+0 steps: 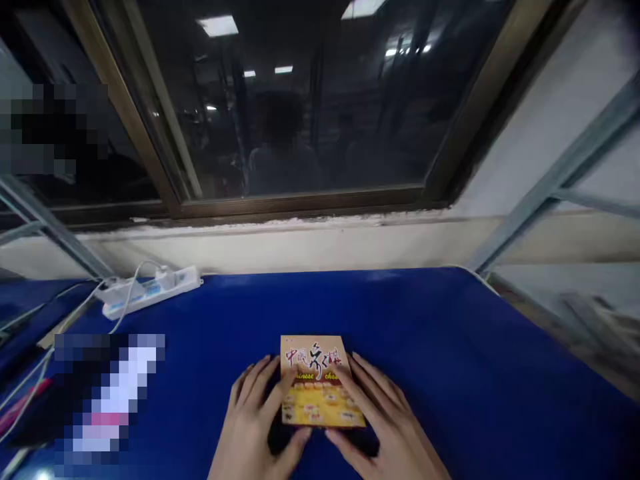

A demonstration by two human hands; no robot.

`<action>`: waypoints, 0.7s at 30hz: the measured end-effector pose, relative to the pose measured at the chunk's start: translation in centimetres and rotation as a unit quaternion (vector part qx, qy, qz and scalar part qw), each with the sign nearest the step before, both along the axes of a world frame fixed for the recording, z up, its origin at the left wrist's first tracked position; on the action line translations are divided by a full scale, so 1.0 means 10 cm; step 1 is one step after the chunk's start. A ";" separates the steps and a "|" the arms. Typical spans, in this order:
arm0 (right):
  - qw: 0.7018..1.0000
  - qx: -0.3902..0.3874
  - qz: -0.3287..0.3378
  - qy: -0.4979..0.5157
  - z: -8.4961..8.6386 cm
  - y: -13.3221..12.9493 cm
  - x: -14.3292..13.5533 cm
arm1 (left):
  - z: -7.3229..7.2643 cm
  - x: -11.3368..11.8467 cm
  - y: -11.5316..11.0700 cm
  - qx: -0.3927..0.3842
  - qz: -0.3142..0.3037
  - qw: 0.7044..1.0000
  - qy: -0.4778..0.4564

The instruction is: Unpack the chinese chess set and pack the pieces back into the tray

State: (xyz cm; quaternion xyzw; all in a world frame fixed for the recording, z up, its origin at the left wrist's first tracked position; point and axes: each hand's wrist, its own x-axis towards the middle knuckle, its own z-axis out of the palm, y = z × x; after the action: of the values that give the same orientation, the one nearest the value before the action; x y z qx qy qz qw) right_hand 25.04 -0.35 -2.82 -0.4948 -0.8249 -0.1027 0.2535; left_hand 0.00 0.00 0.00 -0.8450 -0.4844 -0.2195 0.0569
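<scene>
A small box [323,393] with a picture of Chinese chess pieces and large characters on its lid lies on the blue tabletop [400,320], near the front middle. My left hand [263,413] is around its left side, with the index finger over the lid and the thumb at the near edge. On the right side my right hand [383,413] holds it the same way, index finger on the lid and thumb by the front edge.
A white power strip [153,293] with plugs and cables lies at the back left. Dark and pink items and a blurred patch are at the left edge. Metal frame bars [555,180] rise on both sides, with a window behind.
</scene>
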 end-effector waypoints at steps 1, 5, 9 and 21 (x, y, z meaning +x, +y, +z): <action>1.000 0.000 -0.003 0.002 0.01 -0.01 0.00 | 0.01 0.00 -0.01 -0.001 0.001 1.000 0.000; 1.000 -0.004 -0.004 0.011 0.01 -0.03 0.00 | 0.00 0.02 -0.02 0.000 -0.003 1.000 -0.004; 1.000 -0.013 0.002 0.015 -0.01 0.00 0.02 | -0.05 0.01 0.03 0.004 -0.014 1.000 -0.017; 0.996 -0.054 -0.005 0.071 0.11 -0.05 -0.03 | 0.06 0.01 -0.03 -0.042 -0.028 0.994 -0.100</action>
State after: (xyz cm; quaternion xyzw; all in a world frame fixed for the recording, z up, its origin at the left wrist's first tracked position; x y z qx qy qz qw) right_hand 24.76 -0.85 -1.70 -0.5177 -0.8066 -0.0240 0.2843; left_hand 0.11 -0.30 0.62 -0.8337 -0.4727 -0.2836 -0.0339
